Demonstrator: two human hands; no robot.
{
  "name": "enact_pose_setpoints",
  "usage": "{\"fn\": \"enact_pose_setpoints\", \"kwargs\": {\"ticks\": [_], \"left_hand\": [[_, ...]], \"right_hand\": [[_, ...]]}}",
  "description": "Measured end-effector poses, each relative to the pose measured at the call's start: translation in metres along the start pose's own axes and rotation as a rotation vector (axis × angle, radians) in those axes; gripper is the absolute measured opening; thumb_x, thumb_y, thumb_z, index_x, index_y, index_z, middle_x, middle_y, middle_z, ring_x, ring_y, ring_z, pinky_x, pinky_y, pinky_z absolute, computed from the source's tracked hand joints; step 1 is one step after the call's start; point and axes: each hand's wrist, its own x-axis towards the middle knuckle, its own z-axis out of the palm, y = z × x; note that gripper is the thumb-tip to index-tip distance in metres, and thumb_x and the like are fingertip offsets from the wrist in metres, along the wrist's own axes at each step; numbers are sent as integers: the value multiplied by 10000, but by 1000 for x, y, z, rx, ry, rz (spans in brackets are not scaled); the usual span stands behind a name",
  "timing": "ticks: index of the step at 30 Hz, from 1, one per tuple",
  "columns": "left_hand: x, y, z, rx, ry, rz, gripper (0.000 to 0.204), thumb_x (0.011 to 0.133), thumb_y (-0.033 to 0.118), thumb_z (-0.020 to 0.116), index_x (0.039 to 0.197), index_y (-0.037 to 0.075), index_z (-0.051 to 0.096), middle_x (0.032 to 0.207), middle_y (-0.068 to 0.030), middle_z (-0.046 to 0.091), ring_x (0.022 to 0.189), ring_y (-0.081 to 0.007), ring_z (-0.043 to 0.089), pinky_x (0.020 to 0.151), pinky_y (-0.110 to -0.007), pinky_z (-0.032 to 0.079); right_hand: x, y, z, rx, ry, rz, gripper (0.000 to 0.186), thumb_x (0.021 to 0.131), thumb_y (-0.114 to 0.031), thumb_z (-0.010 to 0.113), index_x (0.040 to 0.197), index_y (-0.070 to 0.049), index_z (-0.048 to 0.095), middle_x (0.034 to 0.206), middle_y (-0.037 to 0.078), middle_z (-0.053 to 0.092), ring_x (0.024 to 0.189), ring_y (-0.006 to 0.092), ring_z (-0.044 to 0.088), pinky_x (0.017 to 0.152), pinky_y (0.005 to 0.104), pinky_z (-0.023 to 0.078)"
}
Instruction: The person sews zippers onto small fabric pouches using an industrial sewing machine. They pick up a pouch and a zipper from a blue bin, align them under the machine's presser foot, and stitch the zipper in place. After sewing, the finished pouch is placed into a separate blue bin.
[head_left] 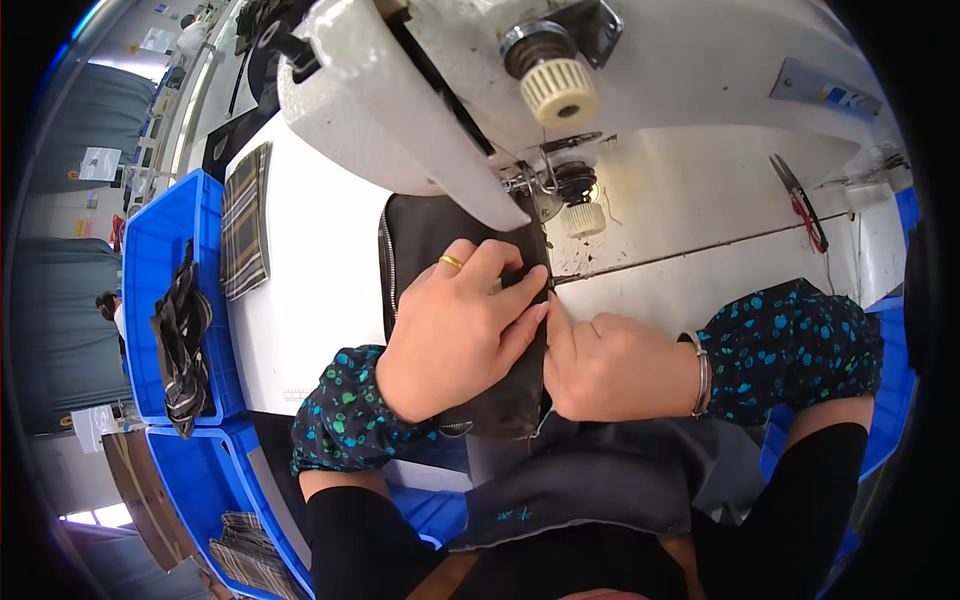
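Fingers [520, 285] of both hands were pressed flat on dark fabric [420, 235] at the sewing machine [420, 110].

The left hand [460, 325], wearing a ring, lay spread on the cloth just below the needle; the right hand [610, 365] was curled, pinching the fabric edge beside it. The fabric lay on the white bench [320, 300], trailing towards the lap. Blue bins [150, 250] of plaid pieces stood to the left; scissors [800, 205] lay to the right.
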Motion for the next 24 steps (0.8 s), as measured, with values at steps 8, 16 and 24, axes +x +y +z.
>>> {"fn": "enact_pose_setpoints", "kwargs": {"ticks": [8, 16, 24], "left_hand": [[-11, 13, 14, 237, 60, 90, 265, 848, 166, 749, 1094, 67, 752, 1240, -69, 722, 1090, -235, 672, 837, -363, 537], [-11, 13, 14, 245, 65, 83, 273, 848, 169, 741, 1094, 50, 751, 1224, -80, 736, 1050, -236, 683, 906, -388, 557], [8, -11, 17, 243, 156, 85, 246, 845, 158, 747, 1074, 71, 767, 1157, -44, 743, 1026, -235, 673, 888, -395, 544]], "right_hand": [[-2, -7, -1, -10, 46, -36, 215, 675, -204, 624, 591, -8, 606, 912, 391, 713, 487, 167, 528, 450, 281, 354], [0, -6, -6, 20, 25, -40, 349, 649, -235, 605, 743, 80, 722, 920, 409, 705, 523, 178, 597, 454, 277, 410], [7, 6, 15, 19, 31, 95, 202, 747, -167, 661, 682, 24, 663, 961, 381, 713, 492, 189, 605, 457, 308, 469]]}}
